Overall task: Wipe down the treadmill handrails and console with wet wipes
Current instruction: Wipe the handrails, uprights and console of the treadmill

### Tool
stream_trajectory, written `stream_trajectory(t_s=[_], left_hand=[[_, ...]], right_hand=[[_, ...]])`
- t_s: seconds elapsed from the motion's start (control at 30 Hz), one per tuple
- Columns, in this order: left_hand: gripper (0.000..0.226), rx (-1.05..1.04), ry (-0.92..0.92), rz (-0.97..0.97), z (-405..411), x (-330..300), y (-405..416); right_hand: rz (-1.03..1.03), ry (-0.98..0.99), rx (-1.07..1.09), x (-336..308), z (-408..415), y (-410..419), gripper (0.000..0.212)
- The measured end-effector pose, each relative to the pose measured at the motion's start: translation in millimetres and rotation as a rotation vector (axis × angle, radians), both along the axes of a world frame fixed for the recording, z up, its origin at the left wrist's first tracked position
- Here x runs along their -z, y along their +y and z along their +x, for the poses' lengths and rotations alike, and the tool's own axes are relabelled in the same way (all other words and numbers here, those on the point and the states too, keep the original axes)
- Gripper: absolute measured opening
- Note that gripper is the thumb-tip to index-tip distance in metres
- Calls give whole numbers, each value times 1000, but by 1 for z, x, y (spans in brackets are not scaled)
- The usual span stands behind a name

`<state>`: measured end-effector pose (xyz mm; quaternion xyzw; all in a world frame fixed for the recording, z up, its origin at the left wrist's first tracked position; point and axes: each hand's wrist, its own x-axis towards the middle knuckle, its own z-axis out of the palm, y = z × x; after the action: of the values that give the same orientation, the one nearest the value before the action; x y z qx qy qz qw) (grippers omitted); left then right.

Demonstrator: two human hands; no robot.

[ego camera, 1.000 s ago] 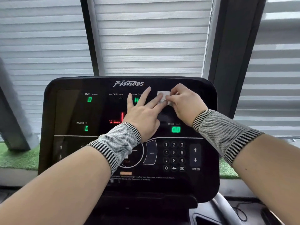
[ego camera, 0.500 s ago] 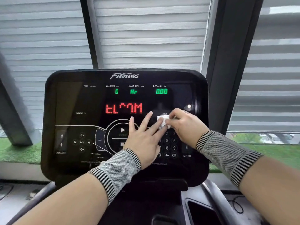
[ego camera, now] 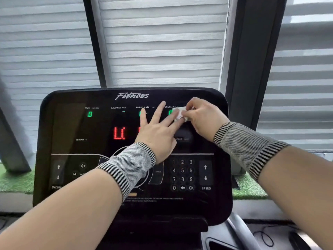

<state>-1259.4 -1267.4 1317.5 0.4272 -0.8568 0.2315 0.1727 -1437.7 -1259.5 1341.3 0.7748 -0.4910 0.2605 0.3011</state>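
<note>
The black treadmill console (ego camera: 75, 177) fills the middle of the view, its green and red readouts lit. A small folded white wet wipe (ego camera: 177, 112) lies against the upper right of the screen, by the DISTANCE readout. My right hand (ego camera: 201, 118) pinches the wipe with curled fingers. My left hand (ego camera: 158, 130) lies flat on the screen with straight, spread fingers, two fingertips touching the wipe's lower edge. Both wrists wear grey knitted bands. A grey handrail (ego camera: 241, 230) shows at the lower right.
White slatted blinds (ego camera: 162, 42) cover the windows behind the console, with dark window frames (ego camera: 250, 60) between them. Green artificial turf (ego camera: 248, 188) lies on the sill at both sides. A black cord (ego camera: 266, 237) lies at the lower right.
Both hands have carried the wipe up the screen, from just above the number keypad to the DISTANCE readout. The red readout has changed.
</note>
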Motion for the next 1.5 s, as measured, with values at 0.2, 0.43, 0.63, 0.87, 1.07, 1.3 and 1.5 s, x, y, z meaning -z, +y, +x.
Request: stream_trajectory(t_s=[0.2, 0.43, 0.63, 0.87, 1.07, 1.3, 1.5], left_hand=[[68, 41, 24, -3, -17, -18, -9], [65, 86, 36, 18, -36, -20, -8], [64, 111, 34, 18, -40, -11, 1], [65, 115, -3, 62, -41, 12, 18], [66, 122, -32, 89, -36, 34, 32], [65, 116, -74, 123, -27, 59, 49], [63, 112, -110, 143, -20, 81, 65]], right_hand=[[-48, -23, 21, -13, -17, -5, 19], [-28, -53, 37, -13, -34, 6, 11], [-48, -85, 48, 0, -39, 15, 7], [-60, -110, 33, 25, -39, 34, 9], [-12, -131, 32, 48, -37, 48, 12], [36, -127, 24, 76, -31, 64, 11], [76, -118, 21, 100, -26, 77, 8]])
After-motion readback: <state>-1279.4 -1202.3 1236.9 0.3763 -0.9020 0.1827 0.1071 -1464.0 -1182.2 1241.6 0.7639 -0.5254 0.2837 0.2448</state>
